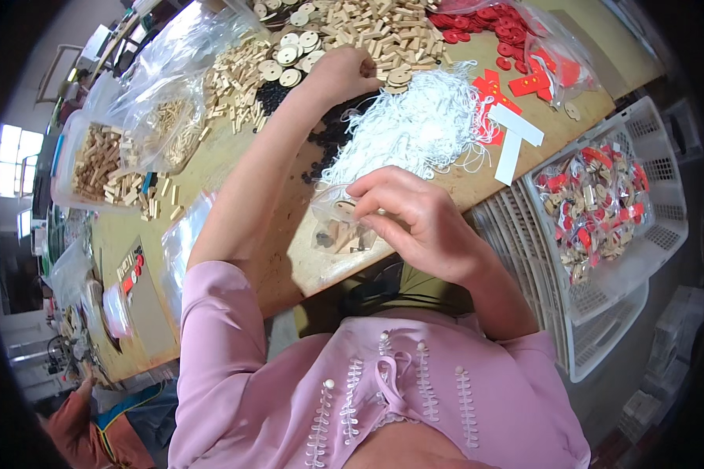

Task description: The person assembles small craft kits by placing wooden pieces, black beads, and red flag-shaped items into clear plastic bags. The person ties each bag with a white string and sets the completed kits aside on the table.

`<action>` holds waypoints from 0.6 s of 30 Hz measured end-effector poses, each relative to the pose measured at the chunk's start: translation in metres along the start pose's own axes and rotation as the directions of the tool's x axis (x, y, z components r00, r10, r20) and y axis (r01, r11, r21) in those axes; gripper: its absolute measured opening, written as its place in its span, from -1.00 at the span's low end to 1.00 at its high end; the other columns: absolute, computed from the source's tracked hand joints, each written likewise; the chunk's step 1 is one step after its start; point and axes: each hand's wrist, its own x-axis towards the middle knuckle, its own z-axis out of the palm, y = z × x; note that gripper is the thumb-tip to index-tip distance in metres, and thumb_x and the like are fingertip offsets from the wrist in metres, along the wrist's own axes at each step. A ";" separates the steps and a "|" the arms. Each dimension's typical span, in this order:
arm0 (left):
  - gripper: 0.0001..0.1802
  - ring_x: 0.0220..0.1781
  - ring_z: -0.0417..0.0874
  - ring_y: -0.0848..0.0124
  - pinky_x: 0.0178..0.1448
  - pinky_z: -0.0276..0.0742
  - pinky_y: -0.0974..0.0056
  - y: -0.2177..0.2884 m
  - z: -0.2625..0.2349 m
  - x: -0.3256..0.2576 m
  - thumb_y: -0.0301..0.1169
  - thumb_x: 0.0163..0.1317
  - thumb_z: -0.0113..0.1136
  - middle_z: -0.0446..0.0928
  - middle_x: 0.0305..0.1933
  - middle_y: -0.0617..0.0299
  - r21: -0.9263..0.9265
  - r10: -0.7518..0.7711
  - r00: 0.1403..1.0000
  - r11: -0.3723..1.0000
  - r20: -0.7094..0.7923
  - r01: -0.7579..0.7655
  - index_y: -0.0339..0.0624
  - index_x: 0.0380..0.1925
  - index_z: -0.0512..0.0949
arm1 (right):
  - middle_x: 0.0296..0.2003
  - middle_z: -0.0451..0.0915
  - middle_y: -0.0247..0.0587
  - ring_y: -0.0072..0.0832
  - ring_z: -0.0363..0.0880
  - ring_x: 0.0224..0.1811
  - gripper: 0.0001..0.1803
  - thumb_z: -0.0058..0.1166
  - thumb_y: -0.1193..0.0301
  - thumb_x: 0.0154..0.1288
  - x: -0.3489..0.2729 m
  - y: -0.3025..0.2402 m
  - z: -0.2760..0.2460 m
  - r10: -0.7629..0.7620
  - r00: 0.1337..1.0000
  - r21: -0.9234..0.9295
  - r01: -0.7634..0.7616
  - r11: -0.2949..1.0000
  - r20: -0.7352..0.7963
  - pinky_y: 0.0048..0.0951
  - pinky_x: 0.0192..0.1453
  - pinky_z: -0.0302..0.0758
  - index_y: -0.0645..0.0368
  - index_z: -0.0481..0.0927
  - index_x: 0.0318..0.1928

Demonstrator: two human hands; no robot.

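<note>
My right hand point(422, 223) pinches the top of a small clear plastic bag point(344, 233), low over the near edge of the table. Inside the bag are a few wooden pieces and small dark bits. My left hand point(338, 76) is stretched across to the far piles, its fingers curled beside wooden discs point(400, 76) and wooden blocks point(368, 27). Whatever those fingers hold is hidden. Below it lie small black beads point(321, 152), and a tangled heap of white string point(411, 125) spreads between my hands.
Red discs point(497, 31), red pieces point(497, 94) and white strips point(516, 129) lie at the far right. A plastic tub point(64, 168) of wooden blocks stands left. Beyond the table's right edge, a white basket point(669, 207) holds filled bags. Another person point(78, 422) is at lower left.
</note>
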 end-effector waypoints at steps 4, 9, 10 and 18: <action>-0.66 -0.20 0.76 0.31 -0.04 0.66 0.24 -0.006 0.000 0.007 -0.24 0.16 0.51 0.75 -0.26 0.11 -0.040 -0.033 0.998 0.999 0.048 0.035 -0.24 -0.18 0.71 | -0.05 0.66 -0.08 -0.19 0.68 0.01 -0.89 0.25 0.66 0.28 -0.002 0.005 -0.008 -0.011 1.000 0.004 0.011 1.000 -0.012 -0.29 0.09 0.59 0.28 0.61 -0.20; -0.64 -0.22 0.75 0.36 -0.04 0.66 0.27 -0.025 0.013 0.010 -0.23 0.10 0.51 0.75 -0.26 0.21 -0.211 -0.070 0.997 0.975 0.024 0.074 -0.19 -0.16 0.72 | -0.05 0.66 -0.10 -0.19 0.68 -0.01 -0.89 0.25 0.66 0.28 -0.003 0.009 -0.010 -0.016 1.000 0.005 0.017 1.000 -0.018 -0.30 0.07 0.60 0.28 0.61 -0.20; -0.67 -0.22 0.72 0.43 -0.04 0.64 0.31 -0.022 0.012 0.008 -0.27 0.15 0.50 0.74 -0.27 0.26 -0.201 -0.080 0.996 0.976 0.034 0.086 -0.19 -0.14 0.71 | -0.06 0.66 -0.10 -0.19 0.69 -0.01 -0.89 0.25 0.66 0.28 -0.003 0.009 -0.010 -0.016 1.000 0.005 0.016 1.000 -0.022 -0.30 0.06 0.60 0.28 0.61 -0.21; -0.71 -0.11 0.68 0.58 0.05 0.62 0.42 0.017 -0.044 -0.066 -0.49 0.28 0.35 0.68 -0.12 0.34 -0.671 0.000 0.999 0.741 -0.037 -0.025 -0.25 0.01 0.63 | -0.05 0.69 -0.12 -0.24 0.71 -0.04 -0.86 0.29 0.65 0.21 0.001 0.007 -0.019 -0.080 0.995 -0.140 0.071 0.988 -0.061 -0.33 0.04 0.62 0.23 0.64 -0.23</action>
